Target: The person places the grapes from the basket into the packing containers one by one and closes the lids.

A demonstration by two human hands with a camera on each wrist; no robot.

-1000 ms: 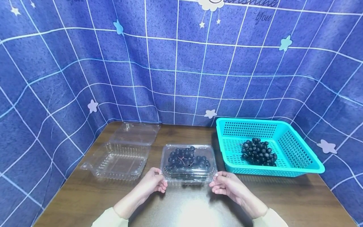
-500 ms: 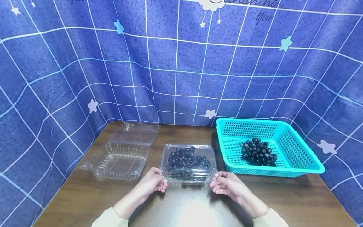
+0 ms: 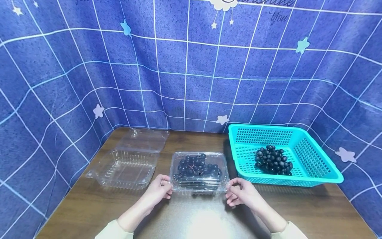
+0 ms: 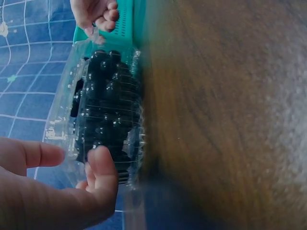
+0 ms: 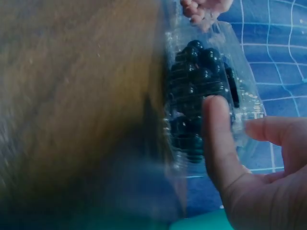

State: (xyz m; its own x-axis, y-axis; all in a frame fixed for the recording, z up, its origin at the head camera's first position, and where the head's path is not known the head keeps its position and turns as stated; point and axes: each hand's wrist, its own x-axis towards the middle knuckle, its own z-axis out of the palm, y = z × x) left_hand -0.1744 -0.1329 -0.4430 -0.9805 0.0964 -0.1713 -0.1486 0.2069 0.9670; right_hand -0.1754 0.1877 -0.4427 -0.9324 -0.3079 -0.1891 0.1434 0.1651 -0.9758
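A shut clear clamshell box (image 3: 198, 171) full of dark grapes sits mid-table. My left hand (image 3: 166, 186) pinches its near-left corner. My right hand (image 3: 231, 188) pinches the near-right corner. In the left wrist view the box (image 4: 103, 110) lies between the thumb and forefinger of the left hand (image 4: 81, 160), with the right hand (image 4: 96, 12) at the far end. The right wrist view shows the right hand (image 5: 232, 117) with its thumb pressed on the side of the box (image 5: 206, 91), and the left hand (image 5: 204, 7) at the far corner.
An open, empty clear clamshell (image 3: 128, 159) lies left of the box. To the right stands a teal slotted basket (image 3: 313, 159) holding a bunch of dark grapes (image 3: 273, 160). Blue checked cloth walls in the brown table (image 3: 203, 219) behind and on both sides.
My right hand has slid slightly right along the box's near corner. The left hand and the box have barely moved.
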